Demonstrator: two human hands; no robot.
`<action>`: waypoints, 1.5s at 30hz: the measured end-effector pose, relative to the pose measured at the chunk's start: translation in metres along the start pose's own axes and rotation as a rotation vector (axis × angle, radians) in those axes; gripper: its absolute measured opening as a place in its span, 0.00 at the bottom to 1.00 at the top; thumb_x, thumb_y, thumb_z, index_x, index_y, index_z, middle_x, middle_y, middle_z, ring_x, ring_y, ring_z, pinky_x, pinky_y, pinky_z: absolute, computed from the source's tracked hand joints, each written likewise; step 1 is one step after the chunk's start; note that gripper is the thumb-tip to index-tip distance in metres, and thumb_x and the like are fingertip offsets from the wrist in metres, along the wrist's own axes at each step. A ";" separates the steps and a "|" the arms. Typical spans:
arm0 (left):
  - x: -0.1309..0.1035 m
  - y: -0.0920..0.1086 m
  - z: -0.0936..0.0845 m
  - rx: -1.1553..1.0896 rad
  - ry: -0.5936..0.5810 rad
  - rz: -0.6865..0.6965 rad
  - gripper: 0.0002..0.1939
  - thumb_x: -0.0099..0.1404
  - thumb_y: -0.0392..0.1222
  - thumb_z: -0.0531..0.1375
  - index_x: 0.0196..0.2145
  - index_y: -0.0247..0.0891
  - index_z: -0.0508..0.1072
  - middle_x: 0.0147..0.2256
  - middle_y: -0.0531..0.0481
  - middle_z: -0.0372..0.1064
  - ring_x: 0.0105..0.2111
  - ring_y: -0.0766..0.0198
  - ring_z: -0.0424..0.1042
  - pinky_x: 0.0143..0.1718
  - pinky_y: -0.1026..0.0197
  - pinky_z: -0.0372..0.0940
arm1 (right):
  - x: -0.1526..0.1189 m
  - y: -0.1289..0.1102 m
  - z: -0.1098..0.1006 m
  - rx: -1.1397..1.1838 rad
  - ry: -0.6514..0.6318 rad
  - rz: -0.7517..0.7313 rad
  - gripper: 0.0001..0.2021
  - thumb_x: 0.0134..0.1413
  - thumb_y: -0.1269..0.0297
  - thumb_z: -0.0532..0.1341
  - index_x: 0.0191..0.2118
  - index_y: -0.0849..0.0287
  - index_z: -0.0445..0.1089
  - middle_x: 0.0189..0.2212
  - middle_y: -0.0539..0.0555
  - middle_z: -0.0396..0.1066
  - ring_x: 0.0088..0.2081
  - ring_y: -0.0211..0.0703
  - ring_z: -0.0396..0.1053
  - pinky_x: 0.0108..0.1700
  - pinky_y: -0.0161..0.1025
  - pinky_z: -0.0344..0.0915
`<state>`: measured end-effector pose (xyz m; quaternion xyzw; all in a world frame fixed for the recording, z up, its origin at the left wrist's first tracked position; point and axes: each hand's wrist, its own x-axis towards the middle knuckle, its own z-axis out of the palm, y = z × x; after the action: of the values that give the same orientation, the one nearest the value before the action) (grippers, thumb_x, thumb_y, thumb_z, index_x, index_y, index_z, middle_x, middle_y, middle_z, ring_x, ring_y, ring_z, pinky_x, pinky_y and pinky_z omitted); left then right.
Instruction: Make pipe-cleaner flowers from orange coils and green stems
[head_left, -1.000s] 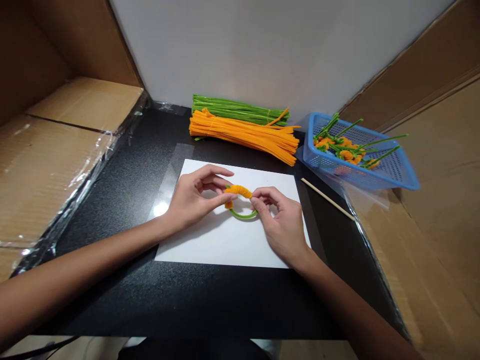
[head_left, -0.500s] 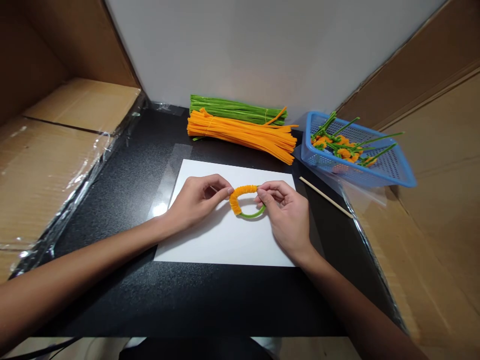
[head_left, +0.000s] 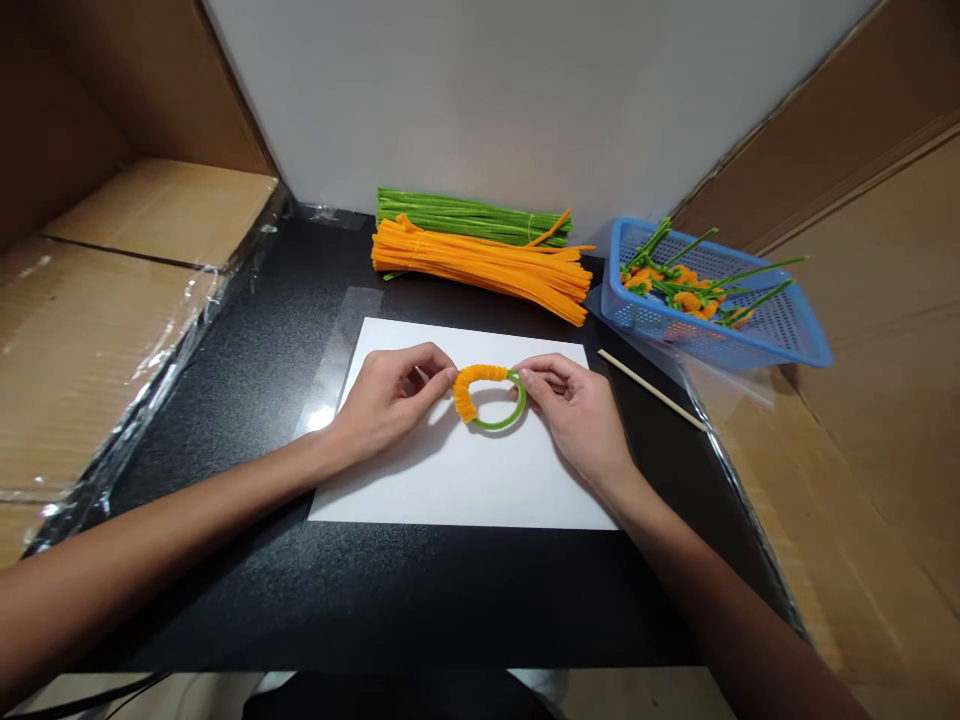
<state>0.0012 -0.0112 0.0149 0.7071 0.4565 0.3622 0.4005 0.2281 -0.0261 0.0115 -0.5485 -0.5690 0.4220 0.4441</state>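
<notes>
Between my hands, above a white sheet of paper (head_left: 450,490), is a ring of pipe cleaner (head_left: 501,424). Its bare part is green, and an orange coil (head_left: 466,388) wraps its left and upper side. My left hand (head_left: 397,395) pinches the orange coil at its left edge between thumb and fingertips. On the other side my right hand (head_left: 574,400) is closed with thumb and fingertips at the ring's upper right, where the green end shows. The curled fingers of both hands are partly hidden.
Behind the paper lie bundles of orange pipe cleaners (head_left: 480,268) and green pipe cleaners (head_left: 465,213). A blue basket (head_left: 720,345) at the right holds orange-and-green pipe-cleaner pieces (head_left: 686,300). A thin wooden stick (head_left: 651,390) rests beside the paper. Cardboard (head_left: 112,340) borders the black table (head_left: 247,590).
My right hand has shifted slightly right along the ring, exposing more of its green right side. The ring has moved a little left and up with my left hand still on it.
</notes>
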 end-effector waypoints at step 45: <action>0.003 -0.007 -0.009 0.501 -0.188 0.151 0.05 0.69 0.40 0.59 0.39 0.36 0.73 0.33 0.48 0.71 0.34 0.60 0.68 0.34 0.59 0.60 | -0.002 0.006 0.007 -0.715 -0.148 -0.589 0.05 0.65 0.71 0.59 0.40 0.59 0.74 0.34 0.56 0.74 0.38 0.49 0.66 0.41 0.47 0.65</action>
<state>-0.0082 -0.0049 0.0129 0.8467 0.4387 0.1995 0.2256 0.2233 -0.0277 0.0037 -0.4508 -0.8402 0.0935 0.2864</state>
